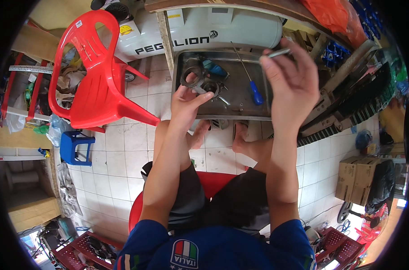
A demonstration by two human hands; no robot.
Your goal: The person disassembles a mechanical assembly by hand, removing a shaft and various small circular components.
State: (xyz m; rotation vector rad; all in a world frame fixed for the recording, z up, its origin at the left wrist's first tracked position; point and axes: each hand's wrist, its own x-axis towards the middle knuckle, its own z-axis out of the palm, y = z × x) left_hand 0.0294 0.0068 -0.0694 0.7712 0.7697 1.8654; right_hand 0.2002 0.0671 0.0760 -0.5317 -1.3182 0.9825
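Observation:
My left hand [183, 107] is closed round a dark, greasy metal housing [201, 83] with a large round ring at one end. It holds this part above the left side of a shallow metal tray [258, 67]. A short, shiny metal rod [280, 53] is pinched between the thumb and fingers of my right hand [295, 87], raised over the tray's right side; motion blurs those fingers. Between the hands a blue-handled screwdriver [256, 93] lies in the tray, its long shaft pointing away. Behind the housing is a blue object [215, 68], partly hidden.
A red plastic chair [96, 85] and a small blue stool [77, 148] stand at the left. Beyond the tray lies a white tank [191, 33] under a wooden bench. Dark metal machine parts [344, 105] lean at the right, with cardboard boxes [357, 180] nearer me.

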